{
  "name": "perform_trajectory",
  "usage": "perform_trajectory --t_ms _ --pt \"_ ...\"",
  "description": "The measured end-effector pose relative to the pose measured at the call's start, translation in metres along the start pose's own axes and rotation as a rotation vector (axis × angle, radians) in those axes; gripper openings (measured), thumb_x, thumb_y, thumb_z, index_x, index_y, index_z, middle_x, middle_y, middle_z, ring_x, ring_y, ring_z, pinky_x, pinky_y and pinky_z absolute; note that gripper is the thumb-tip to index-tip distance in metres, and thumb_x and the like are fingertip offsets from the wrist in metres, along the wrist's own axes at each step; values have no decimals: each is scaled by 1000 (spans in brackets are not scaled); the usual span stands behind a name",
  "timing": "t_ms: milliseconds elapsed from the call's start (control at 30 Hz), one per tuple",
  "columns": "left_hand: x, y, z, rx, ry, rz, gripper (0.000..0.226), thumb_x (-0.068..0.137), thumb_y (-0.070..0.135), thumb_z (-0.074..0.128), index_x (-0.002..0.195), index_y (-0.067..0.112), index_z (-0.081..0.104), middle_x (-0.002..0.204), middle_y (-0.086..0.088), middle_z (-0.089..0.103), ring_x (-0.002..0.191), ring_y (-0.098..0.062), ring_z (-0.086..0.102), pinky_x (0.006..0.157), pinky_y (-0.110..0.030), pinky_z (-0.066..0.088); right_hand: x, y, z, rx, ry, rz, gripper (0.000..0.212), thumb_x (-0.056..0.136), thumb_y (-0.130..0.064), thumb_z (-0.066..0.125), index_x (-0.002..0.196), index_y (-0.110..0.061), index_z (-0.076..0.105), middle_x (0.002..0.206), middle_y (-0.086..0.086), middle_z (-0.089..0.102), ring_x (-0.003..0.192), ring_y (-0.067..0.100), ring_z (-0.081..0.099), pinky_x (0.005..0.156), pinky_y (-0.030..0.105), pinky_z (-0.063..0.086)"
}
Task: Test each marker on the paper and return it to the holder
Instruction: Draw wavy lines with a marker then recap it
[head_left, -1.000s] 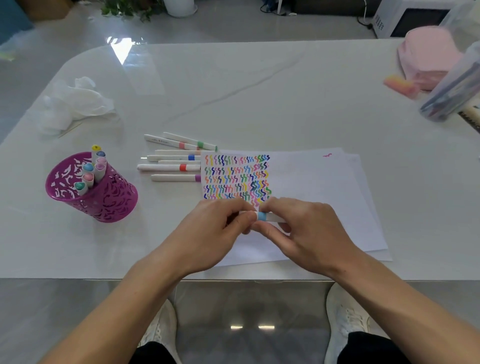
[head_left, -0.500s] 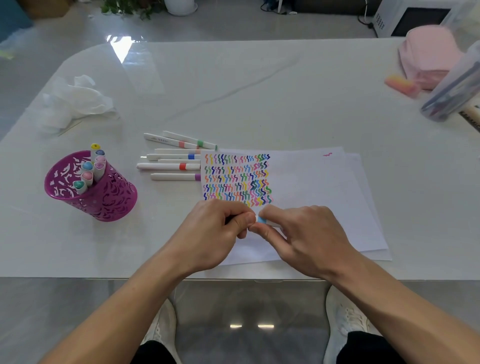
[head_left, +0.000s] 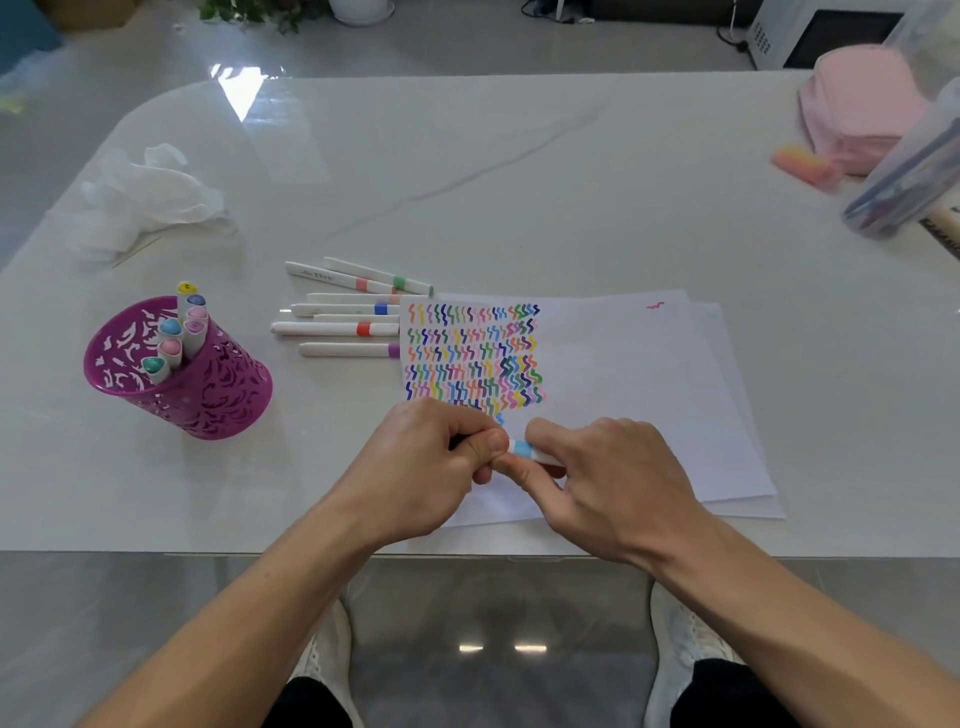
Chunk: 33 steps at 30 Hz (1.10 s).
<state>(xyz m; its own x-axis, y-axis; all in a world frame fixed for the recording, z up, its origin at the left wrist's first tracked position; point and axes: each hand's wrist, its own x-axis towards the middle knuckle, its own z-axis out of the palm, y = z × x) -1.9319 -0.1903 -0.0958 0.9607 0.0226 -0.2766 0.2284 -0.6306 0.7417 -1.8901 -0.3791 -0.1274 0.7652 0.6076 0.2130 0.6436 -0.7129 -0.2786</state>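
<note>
1. Together, my left hand (head_left: 431, 462) and right hand (head_left: 613, 483) grip one white marker with a light-blue band (head_left: 521, 449), low over the paper (head_left: 623, 395).
2. Left of the paper, loose markers (head_left: 343, 328) lie on the surface (head_left: 519, 182).
3. Farther left stands the purple holder (head_left: 208, 395), with markers inside.

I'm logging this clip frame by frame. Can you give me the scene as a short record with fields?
left hand: closed on one end of the light-blue-banded marker
right hand: grips the marker's other end
holder: purple cup, left of the paper, several capped markers inside
loose markers: lying between holder and paper
paper: rows of coloured squiggles at its left part
</note>
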Motion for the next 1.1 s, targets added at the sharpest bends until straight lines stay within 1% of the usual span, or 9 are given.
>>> perform_trajectory --t_ms 200,333,500,633,733,867,967,1033,1100 --pt "1 1 -2 -112 4 -44 26 99 28 60 78 23 74 64 8 66 56 -1 55 55 -14 44 2 3 -6 31 -92 72 63 94 -76 31 64 -21 36 43 -6 27 41 22 33 42 26 21" --pt "6 -4 -2 -14 158 -57 28 100 31 56 81 19 71 69 7 66 65 -12 59 62 -27 52 4 3 -8 105 -190 161 38 96 -66 32 99 -29 40 57 -8 43 55 23 46 56 36 36" --pt "7 -7 -7 100 245 -67 18 103 32 51 90 27 63 85 8 67 71 -5 60 54 -16 40 7 7 -14 560 -111 250 22 105 -19 42 115 -35 30 66 9 48 52 26 43 53 43 34" --pt "6 -12 -2 222 214 -7 16 102 31 52 92 25 63 94 9 68 78 -8 58 61 -20 40 17 5 -22 1020 -68 397 32 105 -2 35 111 -25 56 90 13 62 61 31 56 56 40 49" --pt "5 -14 0 288 171 26 15 102 31 52 93 24 62 92 10 66 82 -14 56 66 -27 38 20 8 -22 1227 -93 426 38 101 9 34 117 -12 62 96 16 72 88 30 73 73 43 62" --pt "6 -17 3 290 144 27 15 102 32 50 92 25 57 94 8 66 83 -17 55 66 -30 38 16 9 -17 1012 -64 339 13 93 -26 74 97 -21 62 80 5 66 77 25 66 74 34 56" --pt "7 -18 5 282 121 33 15 103 34 48 93 26 55 99 8 66 86 -16 56 66 -29 41 14 5 -15 975 -51 403 41 98 -52 52 79 -21 71 67 6 64 64 19 59 64 23 45" --pt "7 -19 5 271 111 29 14 103 35 48 93 27 55 101 9 66 87 -14 56 67 -27 44 15 2 -13 997 -65 440 38 106 -43 47 90 -22 75 66 11 67 63 24 62 64 26 48" --pt "7 -20 5 269 105 21 14 103 37 48 94 28 54 105 10 66 89 -12 57 68 -25 48 16 1 -11 1053 -63 441 10 105 -23 55 103 -20 64 66 13 70 61 28 64 62 30 53"
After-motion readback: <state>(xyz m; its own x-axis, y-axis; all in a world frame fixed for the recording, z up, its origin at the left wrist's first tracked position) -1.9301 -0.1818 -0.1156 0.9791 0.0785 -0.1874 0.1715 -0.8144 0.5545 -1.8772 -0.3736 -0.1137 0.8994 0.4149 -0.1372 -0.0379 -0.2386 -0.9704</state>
